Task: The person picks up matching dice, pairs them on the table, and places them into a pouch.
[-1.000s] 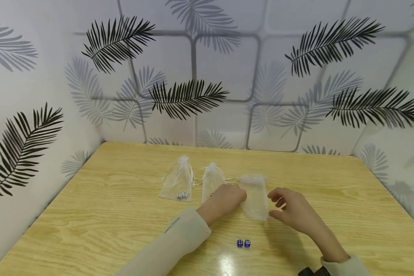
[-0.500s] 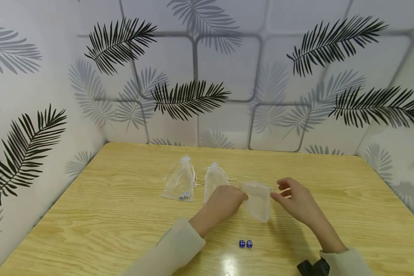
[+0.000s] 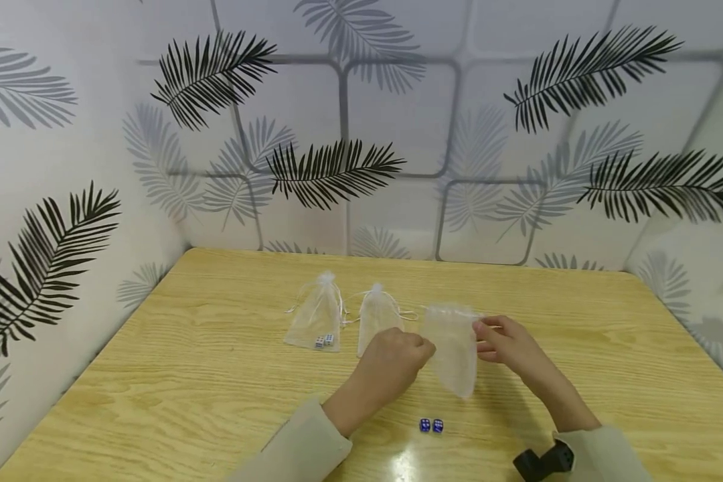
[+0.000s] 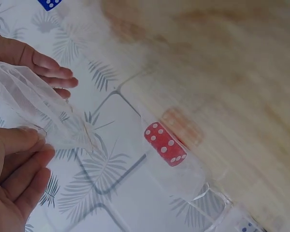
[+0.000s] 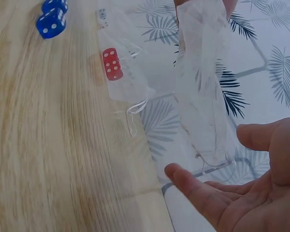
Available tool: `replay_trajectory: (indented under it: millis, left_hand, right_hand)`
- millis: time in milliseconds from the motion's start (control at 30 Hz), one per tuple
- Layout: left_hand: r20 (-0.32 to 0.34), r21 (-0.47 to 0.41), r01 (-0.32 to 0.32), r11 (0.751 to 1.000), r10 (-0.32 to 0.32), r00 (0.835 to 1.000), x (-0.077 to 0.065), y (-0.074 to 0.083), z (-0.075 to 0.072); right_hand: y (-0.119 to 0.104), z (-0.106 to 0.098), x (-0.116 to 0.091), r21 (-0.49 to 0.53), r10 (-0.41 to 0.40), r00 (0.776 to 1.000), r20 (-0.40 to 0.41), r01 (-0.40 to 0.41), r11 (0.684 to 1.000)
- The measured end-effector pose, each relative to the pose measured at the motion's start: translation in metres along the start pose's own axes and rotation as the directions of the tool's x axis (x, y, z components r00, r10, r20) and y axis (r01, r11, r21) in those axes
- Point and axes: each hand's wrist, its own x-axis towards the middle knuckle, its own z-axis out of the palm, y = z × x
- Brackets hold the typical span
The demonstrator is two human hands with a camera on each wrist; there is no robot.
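Note:
A sheer white drawstring pouch (image 3: 452, 351) hangs tilted above the table, its left side pinched by my left hand (image 3: 388, 361) between thumb and fingers. At the pouch's top right is my right hand (image 3: 512, 345); in the right wrist view its thumb and fingers (image 5: 198, 191) are spread, with a gap between them and the mesh. Two blue dice (image 3: 431, 425) lie side by side on the wood in front of the hands. A second pouch (image 3: 378, 313), partly behind my left hand, contains red dice (image 4: 165, 144).
A third pouch (image 3: 310, 323) with two white dice (image 3: 324, 341) lies farther left, its mouth drawn tight. Both filled pouches trail thin white cords. Leaf-patterned walls (image 3: 391, 221) border the wooden table (image 3: 187, 375) at the back and sides.
The held pouch has been lifted and tilted, its lower corner now hanging lower. My right hand rose, then came in closer to the pouch's top right edge. The blue dice stayed put.

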Motion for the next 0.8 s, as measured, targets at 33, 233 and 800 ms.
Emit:
replay_trajectory:
  millis: [33,233,800]
  left_hand:
    - [0.002,0.006,-0.007,1.000,0.007,1.000,-0.001,0.000,-0.002]
    - [0.047,0.111,-0.059,0.992,0.054,0.997,-0.007,0.002,-0.010]
    - [0.083,0.182,-0.085,0.980,0.071,0.994,-0.019,0.002,-0.018]
  right_hand:
    - [0.000,0.000,0.001,0.030,0.004,1.000,0.001,-0.004,1.000]
    - [-0.003,0.004,0.009,0.140,0.004,0.999,-0.034,0.001,0.990]
    - [-0.013,0.012,0.017,0.233,-0.086,0.978,-0.190,0.130,0.964]
